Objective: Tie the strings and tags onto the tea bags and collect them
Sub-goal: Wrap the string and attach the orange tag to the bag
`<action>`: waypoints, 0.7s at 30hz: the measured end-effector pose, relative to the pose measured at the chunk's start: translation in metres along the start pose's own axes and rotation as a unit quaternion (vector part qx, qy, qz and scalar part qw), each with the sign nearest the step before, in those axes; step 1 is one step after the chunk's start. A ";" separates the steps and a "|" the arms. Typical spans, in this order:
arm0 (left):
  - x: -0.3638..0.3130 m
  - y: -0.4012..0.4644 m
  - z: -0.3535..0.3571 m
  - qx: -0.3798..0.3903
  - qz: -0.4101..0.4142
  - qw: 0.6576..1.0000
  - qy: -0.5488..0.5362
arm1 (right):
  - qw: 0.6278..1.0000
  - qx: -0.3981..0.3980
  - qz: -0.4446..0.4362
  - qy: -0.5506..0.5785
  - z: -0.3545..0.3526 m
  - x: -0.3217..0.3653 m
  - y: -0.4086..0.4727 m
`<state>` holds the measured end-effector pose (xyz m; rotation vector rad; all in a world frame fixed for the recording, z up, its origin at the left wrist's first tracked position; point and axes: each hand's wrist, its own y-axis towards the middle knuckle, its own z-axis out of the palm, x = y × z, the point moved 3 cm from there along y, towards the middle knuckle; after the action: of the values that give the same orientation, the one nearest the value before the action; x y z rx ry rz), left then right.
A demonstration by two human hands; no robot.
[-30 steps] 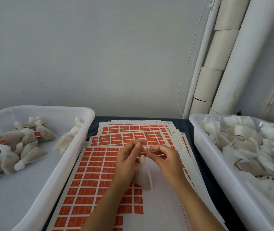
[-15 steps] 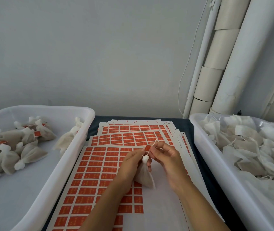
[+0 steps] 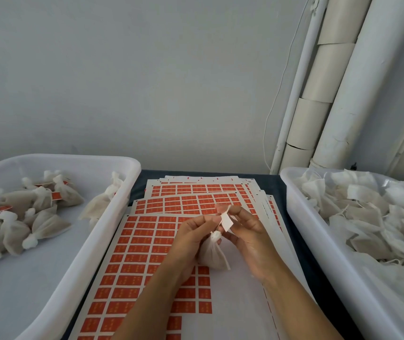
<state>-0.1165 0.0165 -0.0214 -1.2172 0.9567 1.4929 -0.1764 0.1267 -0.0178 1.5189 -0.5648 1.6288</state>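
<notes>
Currently, tea bag (image 3: 212, 253): hung between both hands, neck up, long axis near vertical.
Left hand (image 3: 191, 238): pinching neck.
Right hand (image 3: 247, 231): pinching string by tag (image 3: 226, 222).
Collecting tub (image 3: 107, 229): leftward, nearer left hand.

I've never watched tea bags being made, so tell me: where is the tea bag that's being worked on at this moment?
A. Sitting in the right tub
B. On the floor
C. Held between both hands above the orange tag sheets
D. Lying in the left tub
C: the tea bag hangs between the left hand and right hand, over the tag sheets, with its string pinched above it.
</notes>
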 end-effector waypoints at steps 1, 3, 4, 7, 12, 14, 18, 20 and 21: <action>0.000 0.000 -0.001 -0.012 0.001 1.000 0.005 | 0.999 -0.005 -0.003 -0.035 -0.001 0.001 0.000; 0.001 0.000 -0.001 -0.035 0.000 0.999 0.014 | 0.992 -0.020 -0.026 -0.118 -0.004 0.005 0.000; 0.001 0.000 -0.001 -0.045 -0.001 0.999 0.018 | 0.987 -0.032 -0.045 -0.154 -0.007 0.009 0.000; 0.001 0.001 -0.002 -0.080 0.001 0.995 0.053 | 0.972 -0.051 -0.091 -0.213 -0.016 0.017 -0.001; 0.001 0.001 0.000 -0.082 0.007 0.994 0.078 | 0.953 -0.018 -0.124 -0.274 -0.021 0.021 -0.004; 0.002 0.001 0.000 -0.077 0.006 0.994 0.081 | 0.957 -0.017 -0.120 -0.263 -0.022 0.020 -0.004; 0.003 0.003 0.002 -0.059 0.015 0.994 0.095 | 0.980 -0.018 -0.077 -0.183 -0.022 0.019 -0.004; 0.002 0.003 0.002 -0.052 0.018 0.994 0.095 | 0.974 -0.009 -0.089 -0.207 -0.021 0.020 -0.006; 0.002 0.002 0.002 -0.050 0.018 0.994 0.093 | 0.970 0.000 -0.096 -0.225 -0.020 0.020 -0.007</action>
<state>-0.1195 0.0181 -0.0232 -1.4385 1.0406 1.4895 -0.1820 0.1516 -0.0034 1.8945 -0.6341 1.1382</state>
